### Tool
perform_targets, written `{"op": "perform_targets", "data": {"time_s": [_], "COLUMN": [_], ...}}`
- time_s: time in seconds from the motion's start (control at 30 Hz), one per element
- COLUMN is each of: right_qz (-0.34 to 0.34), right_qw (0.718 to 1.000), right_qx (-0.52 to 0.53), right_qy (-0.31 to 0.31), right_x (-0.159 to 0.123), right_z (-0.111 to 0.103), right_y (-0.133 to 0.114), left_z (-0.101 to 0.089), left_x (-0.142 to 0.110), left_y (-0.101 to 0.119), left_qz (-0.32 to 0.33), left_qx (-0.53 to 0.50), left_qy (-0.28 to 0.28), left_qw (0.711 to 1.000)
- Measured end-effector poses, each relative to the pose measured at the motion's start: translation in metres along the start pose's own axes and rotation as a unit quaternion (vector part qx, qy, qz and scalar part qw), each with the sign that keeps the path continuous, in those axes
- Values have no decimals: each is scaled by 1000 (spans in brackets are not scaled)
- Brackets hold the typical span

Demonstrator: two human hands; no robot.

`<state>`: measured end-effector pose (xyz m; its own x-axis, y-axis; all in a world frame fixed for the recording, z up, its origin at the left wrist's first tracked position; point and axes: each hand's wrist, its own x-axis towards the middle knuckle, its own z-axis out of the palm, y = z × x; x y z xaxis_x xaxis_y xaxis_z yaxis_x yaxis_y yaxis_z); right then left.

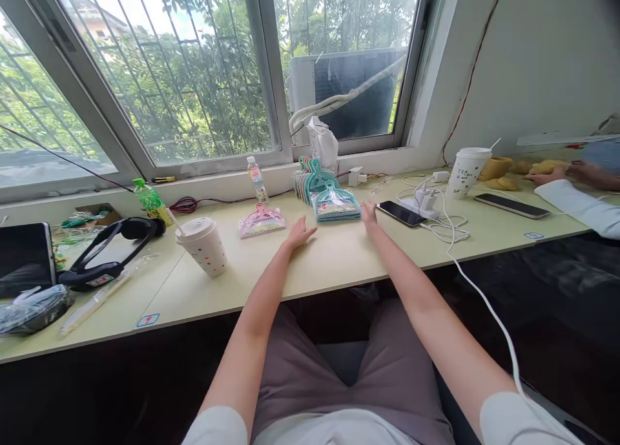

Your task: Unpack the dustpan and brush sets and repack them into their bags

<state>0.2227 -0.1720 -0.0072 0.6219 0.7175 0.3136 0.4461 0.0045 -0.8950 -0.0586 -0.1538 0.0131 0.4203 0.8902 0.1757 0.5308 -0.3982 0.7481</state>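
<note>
My left hand (301, 232) lies on the table with thumb and fingers apart and nothing in it. A pink mini dustpan set (261, 221) lies flat just left of it. My right hand (368, 212) stands beside the right edge of a small stack of teal mini dustpans (338, 205), its fingers stretched out; whether they touch the stack is hard to tell. Between the two hands is the front edge of that stack. Behind it, a row of dustpans (309, 179) in teal, red and other colours leans upright near the window sill.
A paper cup (202, 246), headphones (109, 254) and a green-capped bottle (152, 201) stand left. At right are a phone (401, 214), a charger with white cables (427, 203), another cup (467, 172) and a second phone (512, 206). A co-worker's hands (557, 174) are at far right.
</note>
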Motion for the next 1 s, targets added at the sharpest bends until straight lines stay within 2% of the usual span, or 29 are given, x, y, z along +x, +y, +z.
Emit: {"op": "perform_targets", "data": {"time_s": [0.13, 0.23, 0.4, 0.5, 0.6, 0.8, 0.87, 0.93, 1.0], "right_qz": [39, 44, 93, 119, 131, 161, 141, 87, 26], "right_qw": [999, 998, 990, 985, 984, 979, 978, 977, 972], "right_qx": [-4, 45, 71, 64, 77, 125, 154, 196, 232], "right_qy": [-24, 15, 85, 109, 92, -10, -23, -22, -29], "right_x": [-7, -13, -20, -23, -26, -33, -37, -41, -44], "right_z": [13, 12, 2, -4, -8, -17, -19, -19, -15], "right_y": [0, -2, -7, -9, -9, -10, -13, -18, -21], "left_z": [15, 15, 8, 6, 5, 1, -1, -4, -7], "left_x": [-1, -6, -13, -13, -11, -11, -12, -12, -14], "left_y": [-5, -5, -8, -9, -8, -2, -1, -1, -2], "left_qz": [47, 75, 77, 98, 83, -8, -35, -57, -66], "left_qx": [-9, -4, -55, -79, -116, -247, -260, -281, -316], "left_qy": [-49, -63, -55, -7, 28, -26, -7, 23, 28], "left_qw": [998, 995, 994, 992, 989, 969, 965, 958, 946]}}
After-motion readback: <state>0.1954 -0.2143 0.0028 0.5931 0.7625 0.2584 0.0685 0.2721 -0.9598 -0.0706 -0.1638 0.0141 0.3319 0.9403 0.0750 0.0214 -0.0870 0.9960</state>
